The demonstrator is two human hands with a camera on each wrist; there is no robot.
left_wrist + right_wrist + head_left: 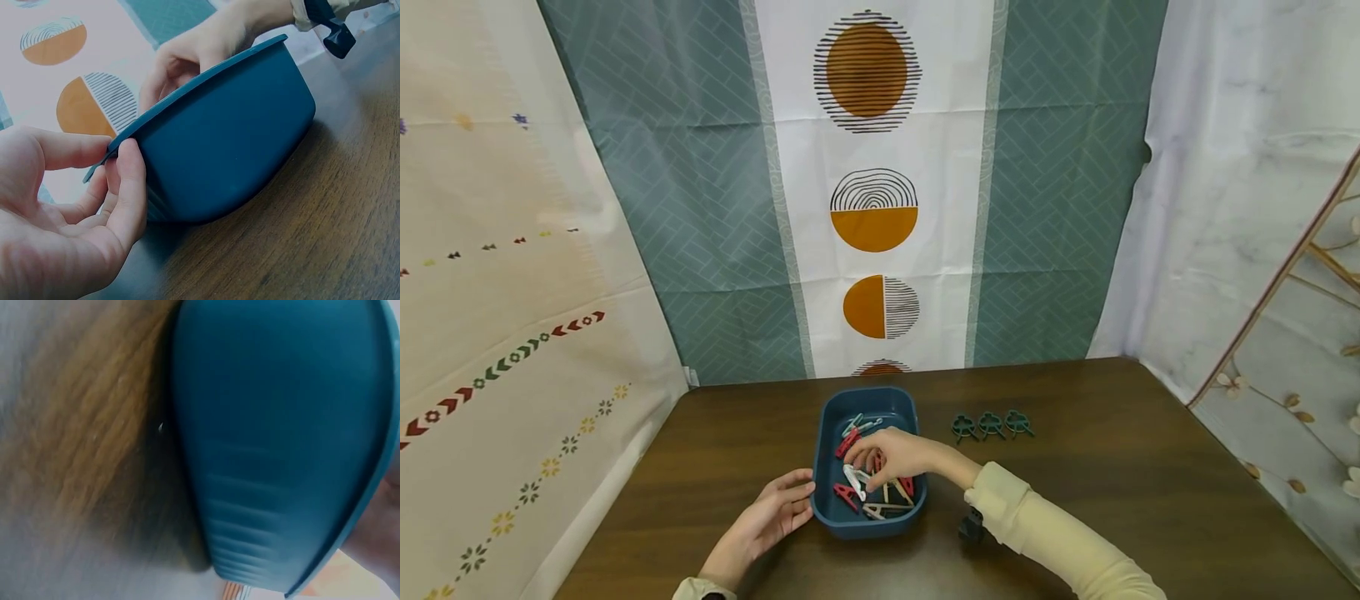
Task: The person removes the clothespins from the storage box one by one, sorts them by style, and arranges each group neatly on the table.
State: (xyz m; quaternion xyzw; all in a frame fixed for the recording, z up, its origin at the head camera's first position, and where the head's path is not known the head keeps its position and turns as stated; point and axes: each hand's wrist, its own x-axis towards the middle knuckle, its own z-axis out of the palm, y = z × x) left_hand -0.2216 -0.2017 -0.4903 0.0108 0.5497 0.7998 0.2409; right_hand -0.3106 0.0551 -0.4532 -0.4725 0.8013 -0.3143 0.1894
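Note:
A dark blue plastic bin (829, 518) stands on the table with a mix of small clips inside. My left hand (775, 510) is at its left side; in the left wrist view the fingertips (130, 153) pinch the rim. Reaching over the right rim, my right hand (891, 454) is down among the clips. A white clip (855, 482) lies between its thumb and fingertips; whether they grip it is unclear. Around it are red clips (846, 495), pale green clips (854, 426) and wooden clothespins (887, 507). In the right wrist view the bin's wall (281, 425) hides most of that hand.
Three dark green clover-shaped clips (991, 426) lie in a row on the brown wooden table (1075, 483), right of the bin. Patterned cloths (700, 167) hang behind and at both sides. A black strap device (972, 527) sits at my right wrist.

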